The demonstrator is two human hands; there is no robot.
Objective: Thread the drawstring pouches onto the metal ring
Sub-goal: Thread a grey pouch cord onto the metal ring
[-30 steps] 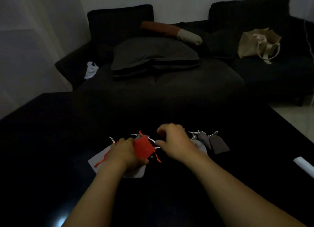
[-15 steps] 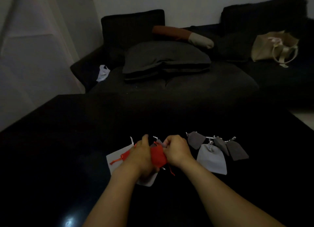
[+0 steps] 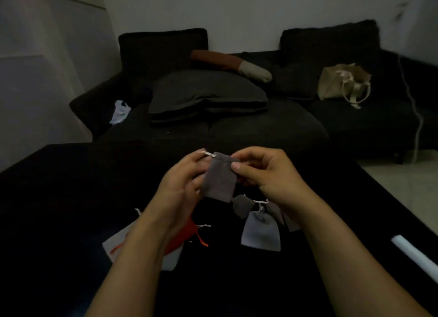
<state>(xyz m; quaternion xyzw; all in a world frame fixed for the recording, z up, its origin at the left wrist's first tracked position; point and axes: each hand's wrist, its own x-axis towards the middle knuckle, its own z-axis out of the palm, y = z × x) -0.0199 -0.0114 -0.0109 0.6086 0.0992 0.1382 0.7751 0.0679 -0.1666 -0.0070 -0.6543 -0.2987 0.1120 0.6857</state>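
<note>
Both hands hold a dark grey drawstring pouch [image 3: 220, 178] up above the black table [image 3: 59, 198]. My left hand [image 3: 180, 188] pinches its white cord at the top left corner; my right hand [image 3: 267, 174] grips its top right edge. Below on the table lie a red pouch [image 3: 189, 229], partly hidden by my left forearm, on a white pouch [image 3: 113, 243]. A light grey pouch [image 3: 260, 231] and dark grey pouches [image 3: 241, 205] lie clustered to the right. The metal ring is too dark to make out.
A white tube-like object [image 3: 414, 255] lies at the table's right edge. Behind the table stands a dark sofa [image 3: 260, 124] with cushions [image 3: 203, 94], a beige tote bag [image 3: 343, 84] and a white plastic bag [image 3: 119, 111].
The red pouch that both hands held has been put down on the white pouch. Both hands now hold a dark grey pouch, raised above the table.
</note>
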